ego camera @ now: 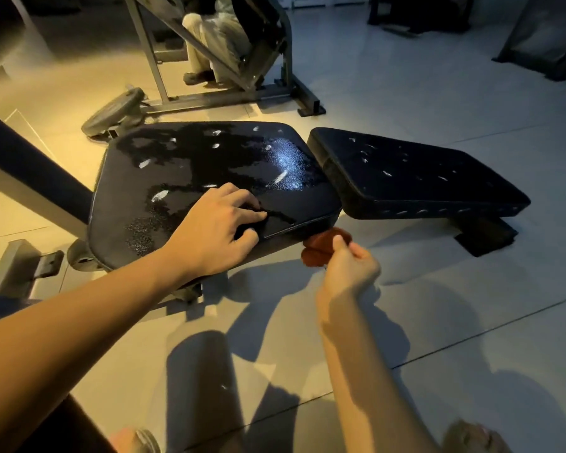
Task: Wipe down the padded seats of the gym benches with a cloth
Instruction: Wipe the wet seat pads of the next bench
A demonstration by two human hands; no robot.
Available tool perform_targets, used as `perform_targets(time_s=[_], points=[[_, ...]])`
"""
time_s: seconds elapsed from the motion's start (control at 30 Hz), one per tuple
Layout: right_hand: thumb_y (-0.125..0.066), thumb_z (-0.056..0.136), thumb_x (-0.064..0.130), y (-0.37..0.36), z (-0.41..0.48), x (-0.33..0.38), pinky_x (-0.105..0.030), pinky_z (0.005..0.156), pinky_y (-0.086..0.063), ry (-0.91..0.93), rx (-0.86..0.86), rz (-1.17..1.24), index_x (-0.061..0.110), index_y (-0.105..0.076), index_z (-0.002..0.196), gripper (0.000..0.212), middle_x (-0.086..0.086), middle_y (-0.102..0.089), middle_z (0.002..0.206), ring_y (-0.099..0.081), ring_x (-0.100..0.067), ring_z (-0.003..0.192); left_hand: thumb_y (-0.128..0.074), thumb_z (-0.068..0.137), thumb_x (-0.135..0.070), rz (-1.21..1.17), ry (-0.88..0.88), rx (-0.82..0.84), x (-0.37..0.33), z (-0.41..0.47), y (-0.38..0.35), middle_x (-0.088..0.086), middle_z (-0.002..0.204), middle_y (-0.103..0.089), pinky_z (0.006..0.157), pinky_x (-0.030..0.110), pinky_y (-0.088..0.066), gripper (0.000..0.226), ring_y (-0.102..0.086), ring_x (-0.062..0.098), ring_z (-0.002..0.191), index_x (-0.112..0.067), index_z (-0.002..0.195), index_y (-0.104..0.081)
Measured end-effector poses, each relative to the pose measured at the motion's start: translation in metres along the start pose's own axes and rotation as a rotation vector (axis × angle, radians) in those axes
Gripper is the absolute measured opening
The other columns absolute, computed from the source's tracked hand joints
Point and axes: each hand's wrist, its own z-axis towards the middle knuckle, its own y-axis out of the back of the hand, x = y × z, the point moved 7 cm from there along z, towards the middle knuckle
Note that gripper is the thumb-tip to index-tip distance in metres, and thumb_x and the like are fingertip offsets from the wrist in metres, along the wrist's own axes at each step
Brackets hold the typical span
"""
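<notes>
As seen from above, cloth (pixel 321 248): hung bunched and reddish-brown just below the near edge of the seat pad, close to the gap between the two pads; sat clear of the top surface.
Right hand (pixel 350 266): pinched the cloth between thumb and curled fingers, over the floor and just beside the bench.
Left hand (pixel 216 223): rested on the near corner of the seat pad, fingers bent with tips on the vinyl, thumb by the near edge; could not tell whether clamped on that edge or only leaning.
Seat pad (pixel 209 158): black, wide and textured; showed pale scuffs and a bluish glare toward the far right corner; looked patchy, part glossy, part dull.
Second pad (pixel 406 171): black, narrower and tilted; sat just right of the seat pad with a thin gap between; bore small pale marks on top and along the near side.
Floor (pixel 406 93): pale tiles, lit yellow at left and grey at right, crossed by arm shadows.
Weight plate (pixel 115 112): lay tilted on the floor behind the seat pad's far left corner, near a grey metal frame.
Frame (pixel 164 76): stood beyond the bench; held a seated person (pixel 216 37) in light trousers.
Shoe (pixel 146 441): showed blurred at the bottom edge.
</notes>
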Motion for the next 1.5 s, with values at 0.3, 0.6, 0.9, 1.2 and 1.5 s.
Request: perform_targets(time_s=[0.3,0.6,0.9,1.2,1.5], points=[[-0.074,0.089,0.003,-0.030,-0.068,-0.020,-0.021,0.062,-0.057,-0.064,0.385,-0.127,0.006,-0.068,0.088,0.006,-0.011,-0.073,0.086,-0.071,-0.023,0.081,-0.040,0.083,-0.034,-0.007,-0.005,0.006,-0.001,-0.001,0.003,0.000,0.116,-0.067,0.088,0.047,-0.046,0.053,-0.054,0.024,0.104,-0.017,0.118,-0.077],[-0.066,0.092,-0.002,-0.052,-0.065,0.097,-0.033,0.075,-0.054,0.154,0.752,-0.217,0.001,-0.069,0.108,0.017,-0.006,-0.071,0.086,-0.066,-0.016,0.082,-0.062,0.089,-0.029,-0.968,0.265,0.065,-0.002,0.002,0.039,0.000,0.111,-0.075,0.098,0.028,-0.051,0.036,-0.068,0.013,0.106,-0.013,0.118,-0.075],[-0.080,0.080,0.036,-0.123,-0.119,0.155,-0.050,0.089,-0.060,0.059,0.980,-0.174,0.011,-0.071,0.118,0.046,-0.010,-0.075,0.111,-0.069,-0.027,0.109,-0.079,0.088,-0.020,-1.232,0.388,-0.289,0.019,-0.025,0.103,0.014,0.088,-0.075,0.080,0.033,-0.052,0.018,-0.071,0.026,0.081,-0.006,0.097,-0.071],[-0.070,0.095,0.025,-0.181,-0.158,0.175,-0.035,0.078,-0.062,0.469,1.096,-0.463,0.020,-0.072,0.111,0.017,0.000,-0.078,0.101,-0.073,-0.020,0.098,-0.081,0.078,-0.048,-0.937,0.594,-0.414,0.039,-0.050,0.128,0.004,0.086,-0.077,0.091,0.053,-0.057,0.038,-0.074,0.023,0.086,-0.014,0.092,-0.073],[-0.061,0.101,0.030,-0.248,-0.139,0.106,-0.028,0.082,-0.054,0.686,1.475,-0.985,0.020,-0.070,0.111,0.016,0.002,-0.071,0.103,-0.067,-0.015,0.096,-0.072,0.087,-0.052,-0.336,0.927,-0.192,0.100,-0.099,0.128,-0.006,0.101,-0.071,0.076,0.027,-0.049,0.033,-0.065,0.013,0.095,-0.023,0.104,-0.071]])
